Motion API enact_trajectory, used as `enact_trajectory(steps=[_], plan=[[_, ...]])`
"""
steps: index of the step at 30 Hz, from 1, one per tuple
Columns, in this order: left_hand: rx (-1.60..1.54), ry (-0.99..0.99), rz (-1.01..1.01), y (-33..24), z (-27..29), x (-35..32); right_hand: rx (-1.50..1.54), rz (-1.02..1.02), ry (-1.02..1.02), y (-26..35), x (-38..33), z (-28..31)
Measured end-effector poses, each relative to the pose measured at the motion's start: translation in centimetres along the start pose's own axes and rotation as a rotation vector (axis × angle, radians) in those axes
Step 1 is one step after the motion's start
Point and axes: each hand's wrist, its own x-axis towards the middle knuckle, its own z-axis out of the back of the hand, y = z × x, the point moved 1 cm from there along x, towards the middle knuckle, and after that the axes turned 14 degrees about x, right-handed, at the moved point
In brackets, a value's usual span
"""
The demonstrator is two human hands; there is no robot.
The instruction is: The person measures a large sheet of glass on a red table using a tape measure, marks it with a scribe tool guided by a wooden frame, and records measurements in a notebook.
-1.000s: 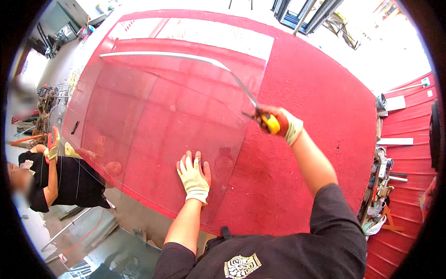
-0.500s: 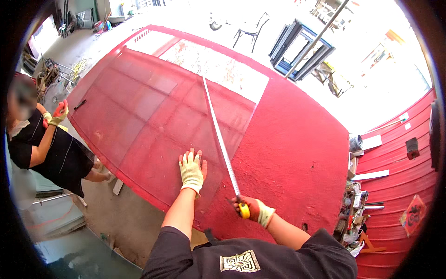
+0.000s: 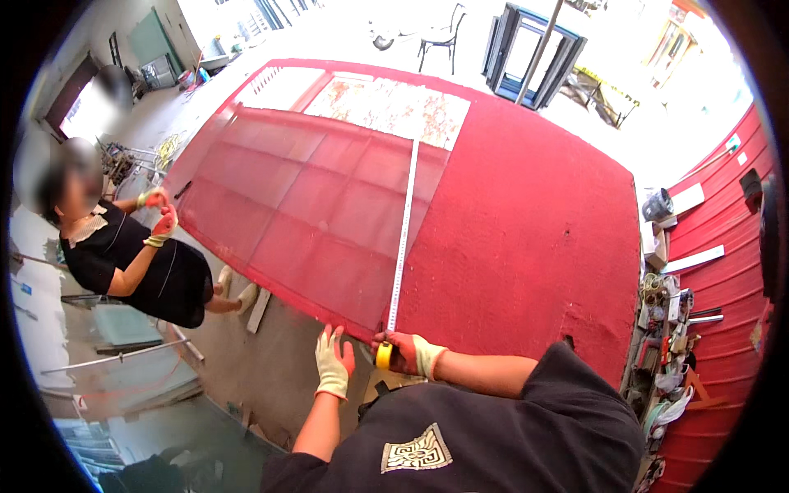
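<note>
My right hand (image 3: 409,354), in a red-palmed, cream-backed glove, grips a yellow tape measure (image 3: 384,355) at the near edge of a red table (image 3: 526,238). From its case the white tape blade (image 3: 402,246) runs out across the tabletop, along the right part of a thin, see-through mesh sheet (image 3: 283,201), to a pale patterned sheet (image 3: 382,103) at the far side. My left hand (image 3: 334,361), gloved alike, is open with fingers extended beside the table's near edge, left of the case. Whether its fingertips touch the edge I cannot tell.
A co-worker (image 3: 136,255) in dark clothes and gloves stands at the table's left end. A small dark tool (image 3: 182,190) lies near that end. Dark frames (image 3: 534,57) and a chair (image 3: 440,39) stand beyond. Cluttered goods (image 3: 666,329) line the right side.
My left hand has come off the mesh sheet, back to the near edge. My right hand has drawn the tape case nearer to me. The co-worker's hands have come together, and the view has shifted.
</note>
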Motion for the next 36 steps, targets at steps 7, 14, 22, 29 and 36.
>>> enact_trajectory(steps=[7, 14, 22, 29, 36], plan=[[-0.013, 0.946, 0.487, 11.5, -0.1, -29.9, -0.001, -0.180, -0.013, -6.4, 5.6, -2.0], [-0.123, 0.994, 0.825, 12.0, 4.2, -50.4, -0.076, 0.011, -0.166, -7.0, 9.4, -5.6], [-0.647, 0.798, 0.411, 13.4, -1.2, -47.5, -0.016, 0.012, -0.093, -5.2, 12.9, -5.6], [-0.638, 0.517, 0.937, 12.7, 8.2, -37.4, -0.082, 0.084, -0.139, -9.9, 14.3, -7.6], [-0.526, 0.641, 1.062, 23.6, 5.5, -49.4, -0.031, 0.073, -0.120, -14.7, 17.0, -9.0]])
